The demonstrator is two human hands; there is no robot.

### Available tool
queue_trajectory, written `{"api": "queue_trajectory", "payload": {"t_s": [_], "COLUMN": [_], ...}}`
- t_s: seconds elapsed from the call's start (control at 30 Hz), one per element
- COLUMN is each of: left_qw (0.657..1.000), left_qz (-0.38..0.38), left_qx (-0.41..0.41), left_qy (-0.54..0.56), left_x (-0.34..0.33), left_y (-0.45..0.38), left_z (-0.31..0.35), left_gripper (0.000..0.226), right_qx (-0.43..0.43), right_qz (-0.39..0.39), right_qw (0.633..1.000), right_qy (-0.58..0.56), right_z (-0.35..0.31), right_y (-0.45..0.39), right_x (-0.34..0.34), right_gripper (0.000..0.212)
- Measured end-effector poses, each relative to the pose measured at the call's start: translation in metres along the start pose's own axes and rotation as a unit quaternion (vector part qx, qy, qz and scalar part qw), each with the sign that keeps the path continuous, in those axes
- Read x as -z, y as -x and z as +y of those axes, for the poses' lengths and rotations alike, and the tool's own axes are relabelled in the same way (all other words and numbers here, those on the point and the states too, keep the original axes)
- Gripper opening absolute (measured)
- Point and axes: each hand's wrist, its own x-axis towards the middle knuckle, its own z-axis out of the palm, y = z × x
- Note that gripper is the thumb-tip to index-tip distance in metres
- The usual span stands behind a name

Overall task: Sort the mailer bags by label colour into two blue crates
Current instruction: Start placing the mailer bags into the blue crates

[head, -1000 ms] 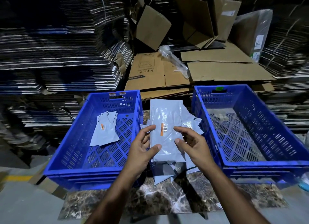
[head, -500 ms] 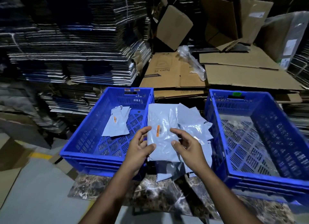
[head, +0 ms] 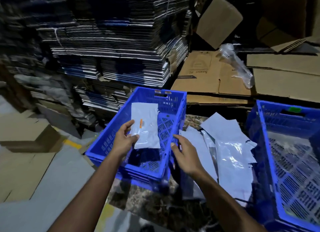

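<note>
While your left hand (head: 125,138) holds the orange-label bag (head: 145,124) over the left crate (head: 105,138), drop it flat; your right hand (head: 185,156) is empty.

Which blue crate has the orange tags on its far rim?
The left crate, under the mailer in the left hand. The right crate carries a green tag instead.

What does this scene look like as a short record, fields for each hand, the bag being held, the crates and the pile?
left hand: holds a mailer bag over the left crate
right hand: open, empty, beside the left crate's right wall
held mailer bag: pale grey, orange label facing up
left crate: blue, orange tags on its far rim
right crate: blue, green tag on its far rim
unsorted pile: grey mailer bags between the crates
</note>
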Motion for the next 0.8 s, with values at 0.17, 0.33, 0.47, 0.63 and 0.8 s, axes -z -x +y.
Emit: {"api": "queue_trajectory", "payload": {"t_s": [0.17, 0.33, 0.47, 0.63, 0.8], "left_qw": [0.999, 0.993, 0.987, 0.972, 0.963], "left_qz": [-0.018, -0.05, -0.071, -0.064, -0.061], "left_qx": [0.044, 0.089, 0.09, 0.102, 0.016], "left_qy": [-0.018, -0.061, -0.111, -0.201, -0.26], "left_x": [-0.002, -0.01, -0.014, -0.014, -0.029], "left_y": [-0.073, -0.146, -0.195, -0.219, -0.207], "left_z": [-0.018, -0.036, -0.045, -0.064, -0.066], "left_gripper": [0.061, 0.063, 0.063, 0.069, 0.067], "right_qx": [-0.047, -0.075, -0.085, -0.106, -0.109], "right_qz": [0.014, 0.074, 0.096, 0.079, 0.07], "right_qw": [0.993, 0.977, 0.962, 0.953, 0.958], "right_qy": [0.11, 0.186, 0.239, 0.274, 0.256], "right_z": [-0.01, -0.005, 0.007, 0.006, 0.0], "right_y": [-0.054, -0.077, -0.079, -0.08, -0.079], "right_x": [-0.045, -0.084, -0.09, -0.092, -0.088], "right_gripper": [0.065, 0.085, 0.089, 0.093, 0.094]}}
